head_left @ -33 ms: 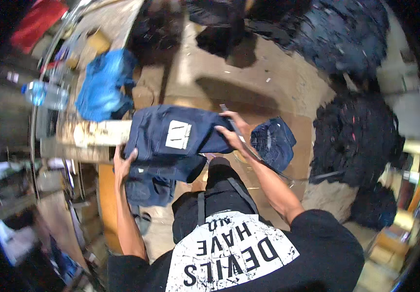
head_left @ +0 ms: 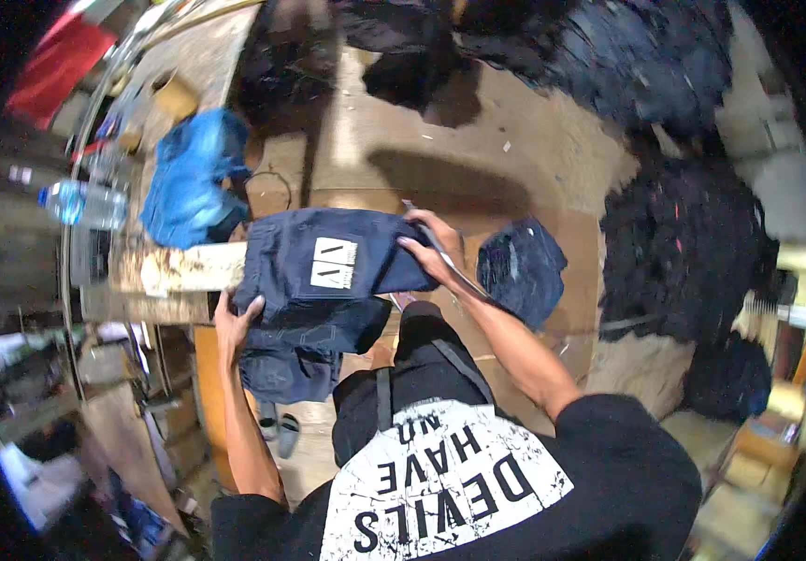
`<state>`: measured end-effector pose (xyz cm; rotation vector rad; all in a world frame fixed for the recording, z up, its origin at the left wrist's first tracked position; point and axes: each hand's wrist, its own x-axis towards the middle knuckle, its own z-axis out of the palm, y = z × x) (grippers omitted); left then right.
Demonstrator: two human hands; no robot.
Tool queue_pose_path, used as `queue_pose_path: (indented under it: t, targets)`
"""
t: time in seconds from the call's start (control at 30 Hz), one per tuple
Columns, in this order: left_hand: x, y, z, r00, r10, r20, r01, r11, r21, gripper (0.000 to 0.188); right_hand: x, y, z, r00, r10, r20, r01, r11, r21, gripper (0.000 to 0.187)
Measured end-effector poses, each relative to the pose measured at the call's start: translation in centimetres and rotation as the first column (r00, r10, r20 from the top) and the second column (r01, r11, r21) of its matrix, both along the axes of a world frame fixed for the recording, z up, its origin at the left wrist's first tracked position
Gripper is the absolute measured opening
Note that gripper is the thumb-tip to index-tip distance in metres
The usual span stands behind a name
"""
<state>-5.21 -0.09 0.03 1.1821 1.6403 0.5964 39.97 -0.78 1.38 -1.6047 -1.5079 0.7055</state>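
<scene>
A dark navy denim garment (head_left: 281,252) with a gathered waistband and a white printed patch (head_left: 334,263) is stretched between my hands. My left hand (head_left: 234,318) grips its waistband end at the lower corner. My right hand (head_left: 436,248) pinches the opposite end, and a long, thin grey strip (head_left: 454,268) runs along that hand and wrist; its kind is unclear. Below the held garment hang more folds of dark denim (head_left: 291,372), partly covered by it. A folded dark blue denim piece (head_left: 522,271) lies on the floor right of my right hand.
At left, a wooden bench (head_left: 179,304) bears light blue denim (head_left: 193,178), a tape roll (head_left: 175,96) and a plastic bottle (head_left: 85,205) near its outer side. Black garment piles (head_left: 683,252) stand at right, more dark cloth (head_left: 422,79) ahead. Sandals (head_left: 286,435) lie beside my legs.
The view has shifted slightly. The garment looks a little flatter and its patch sits slightly further left; both hands keep their hold.
</scene>
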Motion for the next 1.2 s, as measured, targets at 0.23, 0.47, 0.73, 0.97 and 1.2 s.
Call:
queue_pose_path:
  t: [0.23, 0.47, 0.73, 0.97, 1.2]
  targets:
    - [2.2, -2.9, -1.3, 0.835, 0.118, -0.538, 0.203, 0.842, 0.500, 0.038, 7.3, 0.9, -5.8, 0.990, -0.085, -0.115, 0.101, 0.985, 0.138, 0.025]
    - [24.4, -0.6, -0.9, 0.835, 0.104, -0.540, 0.310, 0.721, 0.619, 0.030, 24.8, 4.8, -5.9, 0.864, -0.382, 0.328, 0.296, 0.912, 0.284, 0.031]
    - [24.7, 3.2, -1.6, 0.727, 0.398, -0.560, 0.010, 0.809, 0.588, 0.040, 14.7, 11.9, 0.9, 0.991, 0.116, 0.072, -0.129, 0.970, 0.207, 0.026]
    - [10.8, 7.5, -1.7, 0.622, 0.431, -0.653, 0.030, 0.821, 0.570, 0.066, -3.5, 2.5, -3.3, 0.673, 0.738, 0.049, -0.731, 0.654, 0.193, 0.045]
    - [15.2, -2.4, -2.4, 0.834, 0.372, -0.407, -0.166, 0.873, 0.458, 0.080, -4.7, 1.3, -5.3, 0.721, 0.691, 0.054, -0.690, 0.708, 0.152, 0.040]
